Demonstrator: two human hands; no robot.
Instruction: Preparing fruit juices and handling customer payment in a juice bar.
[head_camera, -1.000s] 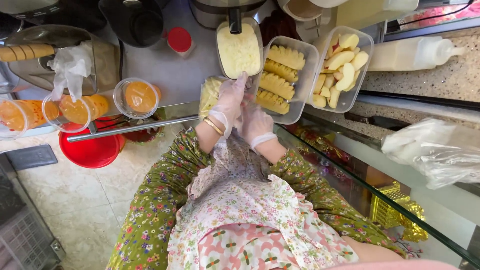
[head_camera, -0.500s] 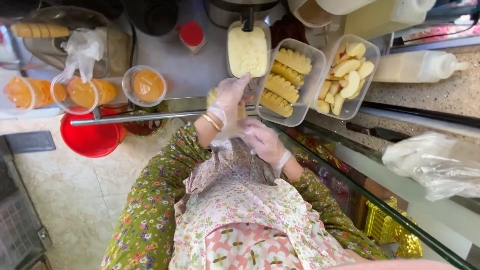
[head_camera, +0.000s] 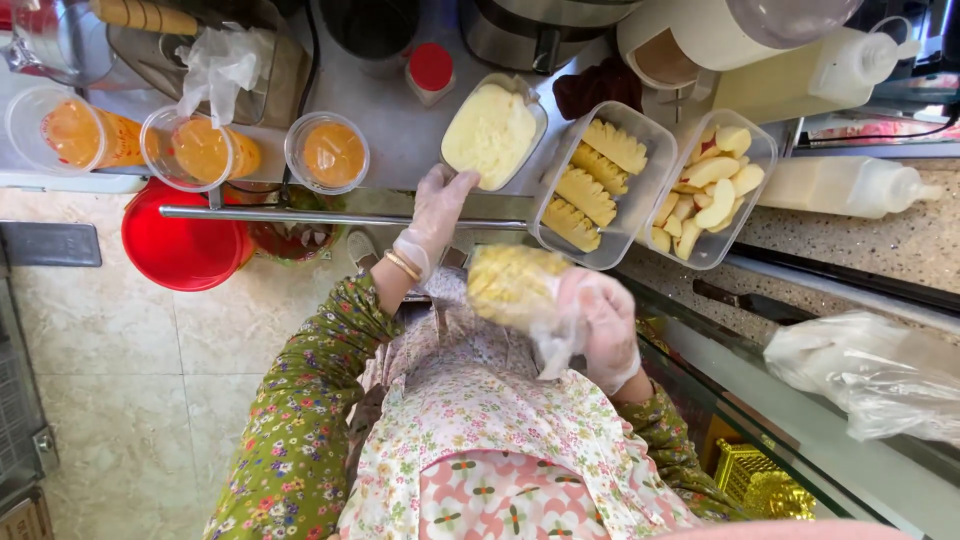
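Observation:
Both my hands wear thin clear gloves. My right hand (head_camera: 600, 325) grips a clear plastic bag of yellow fruit pieces (head_camera: 512, 285) close to my chest, below the counter edge. My left hand (head_camera: 438, 212), with a gold bracelet at the wrist, stretches forward with its fingers apart. Its fingertips touch the near rim of a clear tub of pale yellow pulp (head_camera: 492, 132). To the right of that tub stand a tub of pineapple slices (head_camera: 596, 180) and a tub of pale fruit wedges (head_camera: 712, 185).
Three plastic cups of orange juice (head_camera: 200, 150) stand at the left of the steel counter (head_camera: 400, 130). A red bucket (head_camera: 182, 240) sits on the floor below a metal rail (head_camera: 300, 215). Squeeze bottles (head_camera: 845, 185) and a crumpled plastic bag (head_camera: 870, 375) lie at the right.
The bag of fruit has come back from the counter edge toward my body, now held by the right hand. The left hand has let go and reached to the pulp tub.

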